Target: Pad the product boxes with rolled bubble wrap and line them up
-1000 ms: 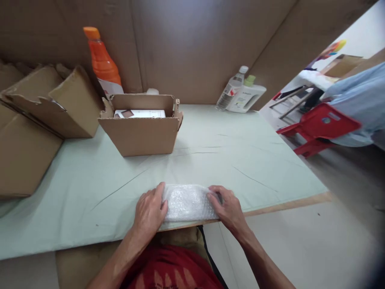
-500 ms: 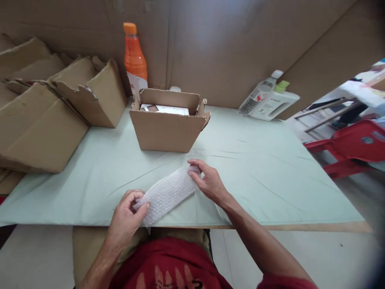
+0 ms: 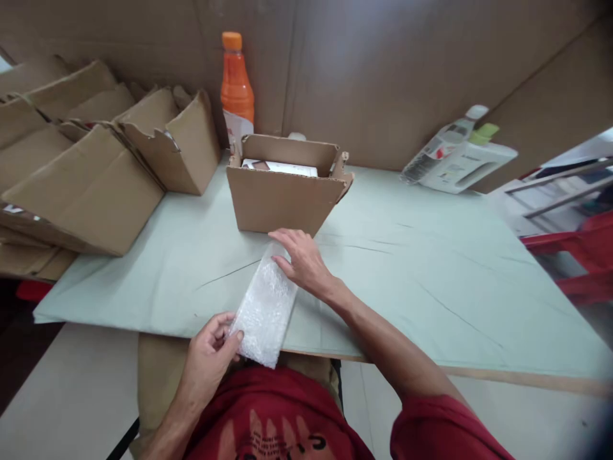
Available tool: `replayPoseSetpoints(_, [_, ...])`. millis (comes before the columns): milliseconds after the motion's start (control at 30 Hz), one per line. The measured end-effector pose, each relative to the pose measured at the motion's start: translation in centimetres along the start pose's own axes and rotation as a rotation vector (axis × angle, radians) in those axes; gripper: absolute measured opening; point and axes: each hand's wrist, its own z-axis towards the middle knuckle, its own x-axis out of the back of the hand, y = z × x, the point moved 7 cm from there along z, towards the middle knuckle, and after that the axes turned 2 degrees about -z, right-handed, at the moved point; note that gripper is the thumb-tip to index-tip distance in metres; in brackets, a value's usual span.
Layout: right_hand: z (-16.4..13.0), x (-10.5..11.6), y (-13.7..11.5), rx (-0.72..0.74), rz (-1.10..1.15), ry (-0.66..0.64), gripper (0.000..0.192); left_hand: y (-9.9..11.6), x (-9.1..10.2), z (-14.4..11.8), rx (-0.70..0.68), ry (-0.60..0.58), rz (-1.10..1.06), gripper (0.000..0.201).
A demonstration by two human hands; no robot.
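Note:
A flat bubble wrap bag [image 3: 267, 299] lies slantwise over the near edge of the table, its far end towards the cardboard box. My left hand [image 3: 211, 348] pinches its lower left edge between thumb and fingers. At the far end my right hand [image 3: 301, 260] holds the bag, thumb on the near side and fingers over the top corner. Whether anything is inside the bag I cannot tell. Just beyond my right hand stands an open cardboard box [image 3: 282, 203] with a white printed item [image 3: 282, 168] showing inside.
Several open cardboard boxes [image 3: 96, 191] crowd the left of the green-covered table [image 3: 383, 287]. An orange bottle [image 3: 237, 86] stands behind the middle box. At the back right, a clear bottle [image 3: 438, 150] and a white jug [image 3: 472, 167] lean together. A red chair [image 3: 584, 255] is beyond the table's right edge.
The bubble wrap bag has turned to a steeper slant and shows more of its broad face. My right hand has moved left and away from me. The view has shifted left.

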Motion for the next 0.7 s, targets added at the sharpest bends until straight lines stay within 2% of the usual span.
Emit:
replayPoseSetpoints(100, [-2.6,1.0,-2.6,0.140,0.016,0.045,0.036,-0.3,0.4,-0.3,-0.017,0.053,-0.028,0.055])
replayPoseSetpoints(200, [-7.8,1.1,-5.3,0.246,0.072,-0.099,0.033,0.2,0.5,-0.3,-0.042,0.057,-0.007,0.057])
replayPoseSetpoints(267, [-11.4,0.3,-7.0,0.279,0.081,-0.214,0.037,0.5,0.5,-0.2,-0.040,0.046,0.003,0.058])
replayPoseSetpoints(333, [-14.0,-1.1,-8.4,0.275,0.058,-0.249,0.044,0.7,0.5,-0.1,-0.047,0.047,0.014,0.058])
replayPoseSetpoints(400, [-15.1,-2.4,-9.1,0.229,0.031,-0.186,0.044,0.8,0.3,-0.2,-0.055,0.047,0.020,0.056])
replayPoseSetpoints(467, [-15.2,-3.4,-9.2,0.162,0.046,-0.064,0.042,0.8,0.1,-0.4,-0.051,0.030,0.022,0.055])
replayPoseSetpoints(567, [-14.9,-3.8,-8.6,0.067,0.164,0.116,0.043,1.2,1.0,-0.9,-0.086,0.032,0.078,0.050])
replayPoseSetpoints(633, [-14.8,-3.5,-7.8,-0.010,0.270,0.179,0.040,2.3,2.3,-1.5,-0.221,0.064,0.186,0.043])
replayPoseSetpoints(700, [-14.7,-3.3,-7.0,-0.095,0.363,0.176,0.035,4.0,3.2,-2.2,-0.434,0.056,0.323,0.039])
